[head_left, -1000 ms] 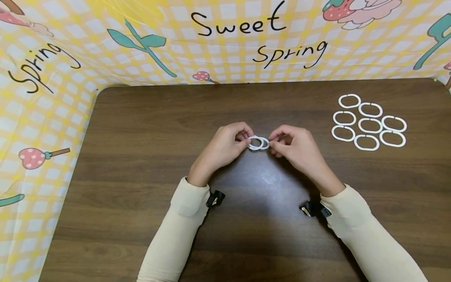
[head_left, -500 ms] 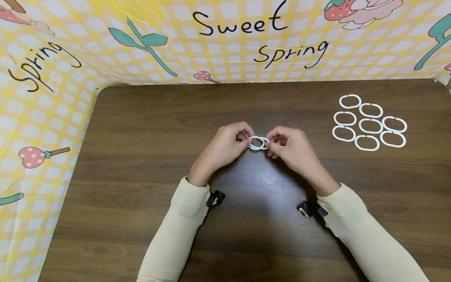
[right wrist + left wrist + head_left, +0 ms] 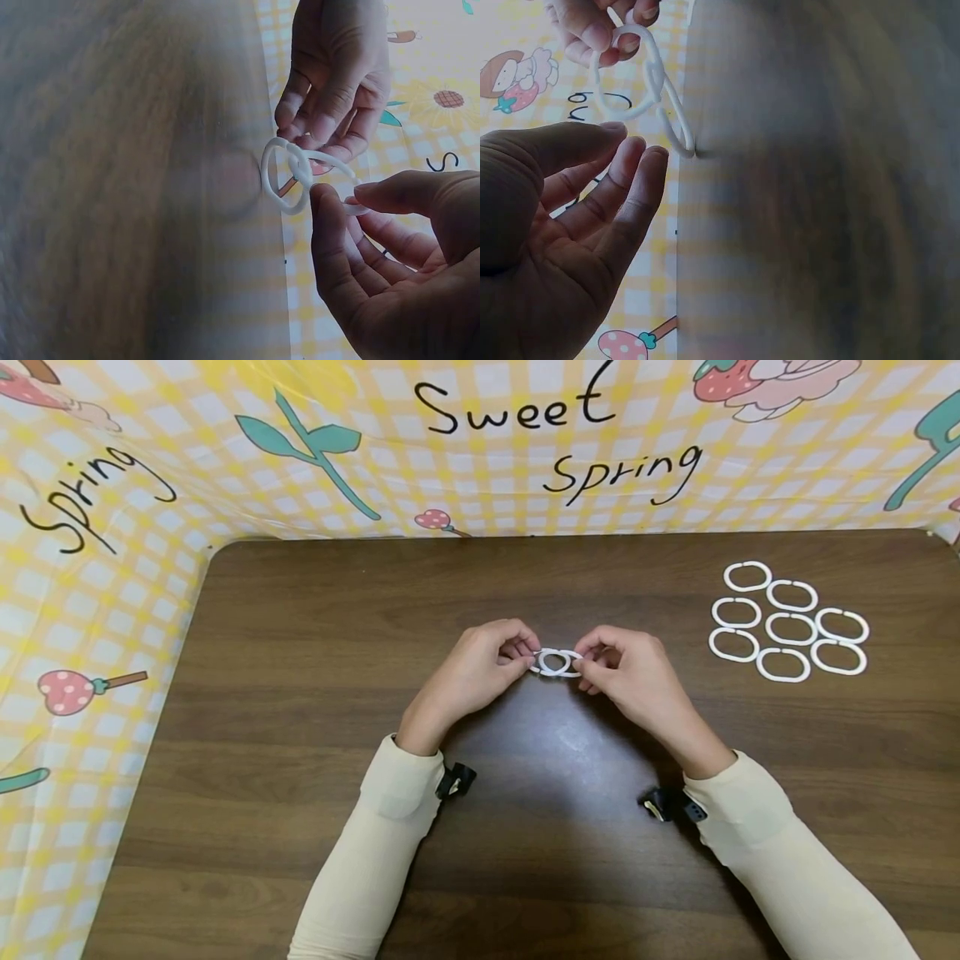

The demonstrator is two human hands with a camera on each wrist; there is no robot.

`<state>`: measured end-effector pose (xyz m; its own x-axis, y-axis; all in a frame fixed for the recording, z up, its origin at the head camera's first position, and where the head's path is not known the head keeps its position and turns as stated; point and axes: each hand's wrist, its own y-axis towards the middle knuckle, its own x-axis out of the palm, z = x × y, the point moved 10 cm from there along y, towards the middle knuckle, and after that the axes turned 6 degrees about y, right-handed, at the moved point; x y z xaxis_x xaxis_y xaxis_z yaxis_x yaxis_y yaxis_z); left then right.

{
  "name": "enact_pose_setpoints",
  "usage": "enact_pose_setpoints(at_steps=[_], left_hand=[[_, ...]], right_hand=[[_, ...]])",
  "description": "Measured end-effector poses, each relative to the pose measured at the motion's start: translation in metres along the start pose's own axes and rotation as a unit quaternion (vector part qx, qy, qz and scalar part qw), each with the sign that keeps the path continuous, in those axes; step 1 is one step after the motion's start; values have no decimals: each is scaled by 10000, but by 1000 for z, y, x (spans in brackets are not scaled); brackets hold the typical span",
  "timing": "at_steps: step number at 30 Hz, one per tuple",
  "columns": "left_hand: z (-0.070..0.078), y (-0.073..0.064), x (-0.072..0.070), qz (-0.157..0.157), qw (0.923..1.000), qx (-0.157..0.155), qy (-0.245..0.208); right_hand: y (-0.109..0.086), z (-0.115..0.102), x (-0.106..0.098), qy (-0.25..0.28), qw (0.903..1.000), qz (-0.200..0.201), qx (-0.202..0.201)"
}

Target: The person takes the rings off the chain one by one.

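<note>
Two white oval split rings [image 3: 556, 662], looped through each other, hang between the hands just over the table in the head view. My right hand [image 3: 628, 670] pinches one ring [image 3: 361, 209] between thumb and fingertips. Linked to it, the other ring [image 3: 268, 180] dangles toward the left hand, its low end close to the tabletop in the left wrist view. My left hand [image 3: 480, 664] has its bent, loose fingers beside the rings. In the left wrist view a gap shows between its thumb [image 3: 592, 139] and fingers, with no ring between them.
Several more white split rings [image 3: 791, 629] lie grouped flat at the back right of the brown wooden table [image 3: 300, 693]. A yellow checked cloth [image 3: 480, 468] covers the wall behind and at the left. Small black cameras [image 3: 455, 781] sit on both wrists.
The right hand moves slightly left, then back right with its ring. The two linked rings now overlap less and spread wider apart. The left hand stays nearly in place.
</note>
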<state>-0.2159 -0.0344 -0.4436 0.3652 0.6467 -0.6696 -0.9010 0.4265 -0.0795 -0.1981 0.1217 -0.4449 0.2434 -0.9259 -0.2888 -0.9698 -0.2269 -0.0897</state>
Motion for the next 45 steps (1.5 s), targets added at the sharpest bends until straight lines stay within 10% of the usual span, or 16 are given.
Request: enact_pose_setpoints(at_steps=[45], left_hand=[[4, 10, 17, -379, 9983, 47, 439]], right_hand=[[-7, -15, -29, -396, 9982, 407, -179]])
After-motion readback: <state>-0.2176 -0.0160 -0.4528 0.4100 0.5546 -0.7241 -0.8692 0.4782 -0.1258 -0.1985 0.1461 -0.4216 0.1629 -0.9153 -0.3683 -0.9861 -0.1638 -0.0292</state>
